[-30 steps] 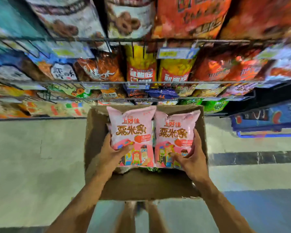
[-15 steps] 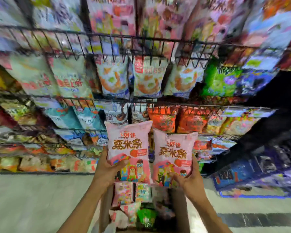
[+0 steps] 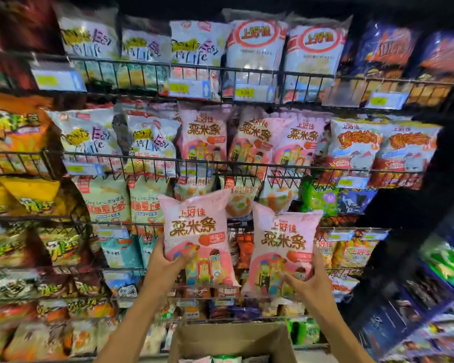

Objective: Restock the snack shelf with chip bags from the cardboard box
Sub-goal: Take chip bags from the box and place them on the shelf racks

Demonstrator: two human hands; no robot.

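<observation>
Each of my hands holds a pink chip bag upright in front of the wire snack shelves. My left hand (image 3: 164,268) grips the lower left corner of the left pink bag (image 3: 195,231). My right hand (image 3: 309,280) grips the lower right corner of the right pink bag (image 3: 283,247). Three matching pink bags (image 3: 249,137) stand in a row on the shelf above, behind a black wire rail (image 3: 220,163). The cardboard box (image 3: 231,341) sits open at the bottom centre, below my forearms, with a few bags showing inside.
Wire shelves packed with snack bags fill the view on several levels. White bags (image 3: 256,48) stand on the top shelf with yellow price tags (image 3: 244,92) on its rail. A dark upright (image 3: 414,205) ends the rack at the right, beside another blue display (image 3: 443,297).
Both hands lifted the two pink bags out of the box and up in front of the shelves. My view tilted upward, so the box dropped to the bottom edge.
</observation>
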